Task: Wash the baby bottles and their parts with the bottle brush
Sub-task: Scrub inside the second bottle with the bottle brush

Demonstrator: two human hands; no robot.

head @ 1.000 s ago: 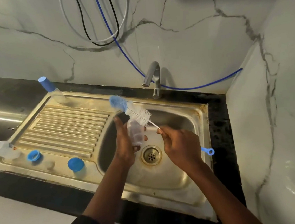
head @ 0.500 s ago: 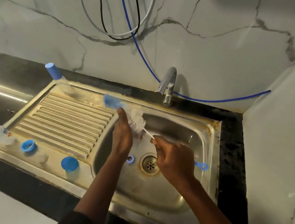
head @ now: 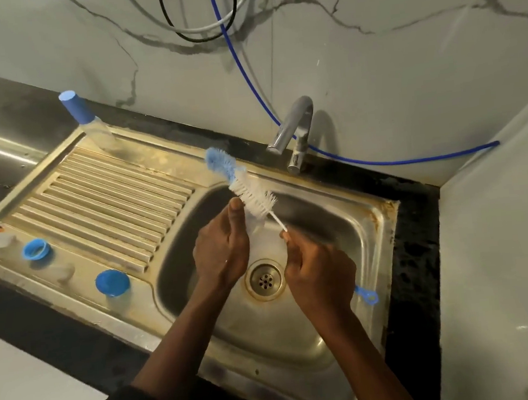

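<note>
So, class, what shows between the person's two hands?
In the head view, the sink drain shows between the left hand and the right hand.

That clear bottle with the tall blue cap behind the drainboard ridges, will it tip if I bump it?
Probably. The bottle stands tall and narrow at the drainboard's back corner, so a nudge near its blue cap could topple it. No liquid shows through it, so it is likely light. Once down, its round body would probably roll.
</note>
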